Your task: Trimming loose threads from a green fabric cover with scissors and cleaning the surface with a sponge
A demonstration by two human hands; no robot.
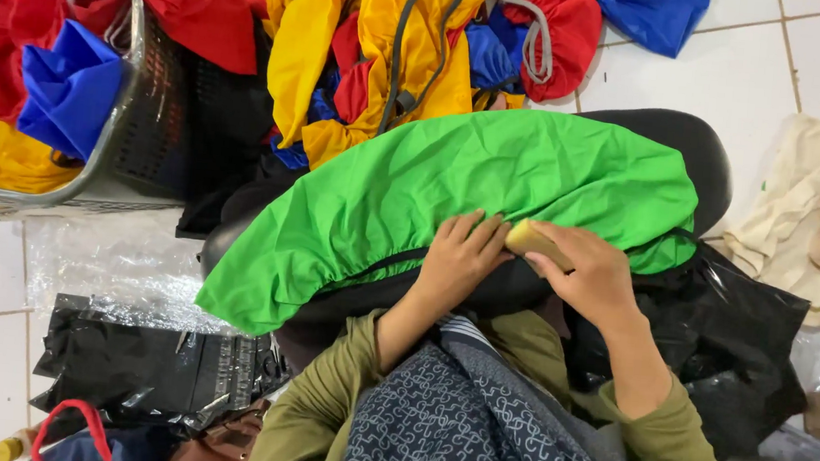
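Observation:
A bright green fabric cover (492, 183) is stretched over a black rounded object (699, 151) that rests in my lap. My left hand (461, 259) lies flat on the green cover's lower edge, fingers together and pressing the cloth. My right hand (587, 274) grips a small yellowish block (533, 240) and holds it against the same edge, just right of my left fingertips. Both forearms wear olive green sleeves.
A grey plastic basket (135, 131) with red, blue and yellow cloth stands at the upper left. More yellow, red and blue covers (395, 44) are heaped beyond the green one. Black plastic bags (155, 367) lie at the lower left, beige cloth (811, 213) at the right on white tiles.

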